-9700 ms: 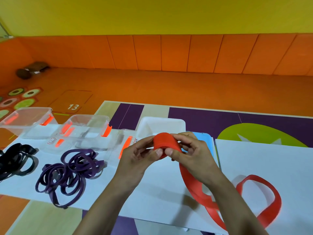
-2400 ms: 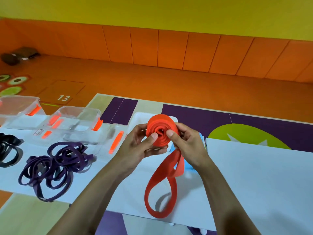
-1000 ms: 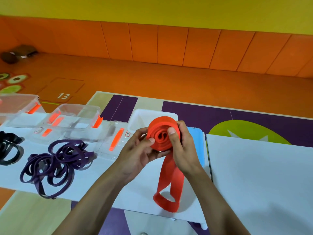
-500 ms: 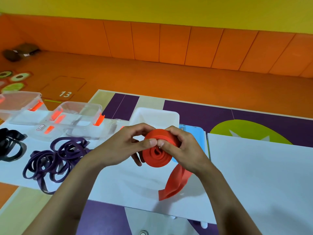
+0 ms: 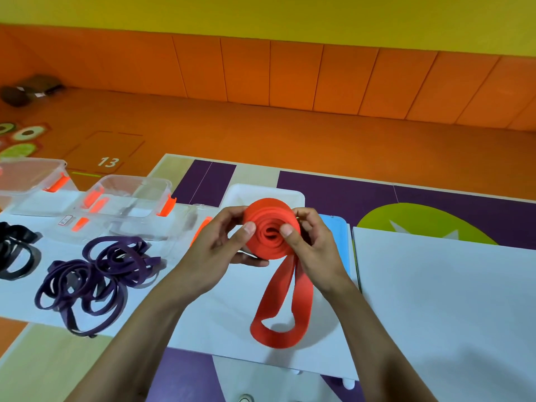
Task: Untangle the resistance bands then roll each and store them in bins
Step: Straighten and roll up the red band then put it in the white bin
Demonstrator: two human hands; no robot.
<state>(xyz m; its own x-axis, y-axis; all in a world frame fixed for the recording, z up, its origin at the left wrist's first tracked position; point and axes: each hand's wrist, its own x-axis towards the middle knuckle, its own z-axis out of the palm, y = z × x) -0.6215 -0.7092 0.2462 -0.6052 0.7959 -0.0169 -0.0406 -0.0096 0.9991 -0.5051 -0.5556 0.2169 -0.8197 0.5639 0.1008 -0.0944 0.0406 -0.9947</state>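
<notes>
Above the white sheet [image 5: 226,314], the left hand [image 5: 220,248] at 9 o'clock and right hand [image 5: 314,250] at 3 are pinching the soft, springy red band [image 5: 268,224] coil, which is likely needing pressure across its flat faces.

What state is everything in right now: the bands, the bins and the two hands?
Red band: mostly rolled, held up, loose loop hanging down to the sheet.
Purple bands: tangled heap on the sheet.
Black bands: looped heap, partly out of frame.
Clear bins: open, no bands inside.
White bin: open, inside mostly hidden.
Left hand: grips the red band.
Right hand: grips the red band, thumb near its centre.
</notes>
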